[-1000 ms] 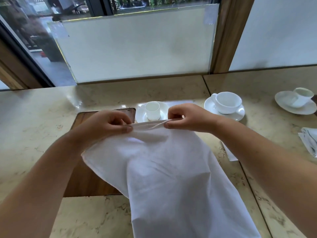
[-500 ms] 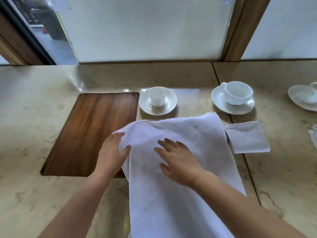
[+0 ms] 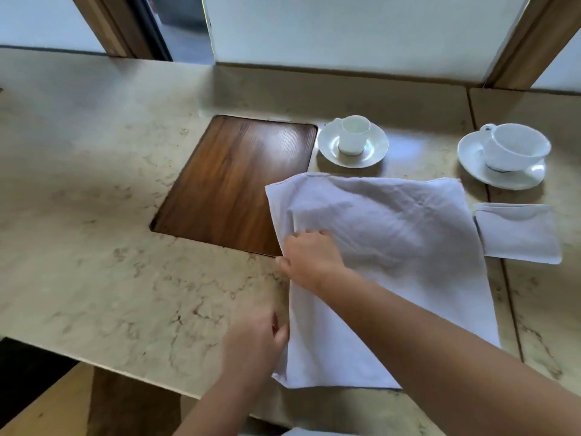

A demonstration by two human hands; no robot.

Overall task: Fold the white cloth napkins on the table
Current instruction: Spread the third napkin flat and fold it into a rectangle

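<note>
Head view: both hands are working the left edge of a napkin (image 3: 393, 253) lying on the counter (image 3: 110, 247); right hand (image 3: 309, 259) pressing, left hand (image 3: 254, 338) pinching, grip blurred. Uneven pulling could skew the fold.

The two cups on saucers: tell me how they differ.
The small cup is narrow and straight-sided; the large cup is wide and rounded. The small cup stands behind the spread napkin's far-left corner, the large cup past its far-right corner. Both are white, upright and look empty.
</note>
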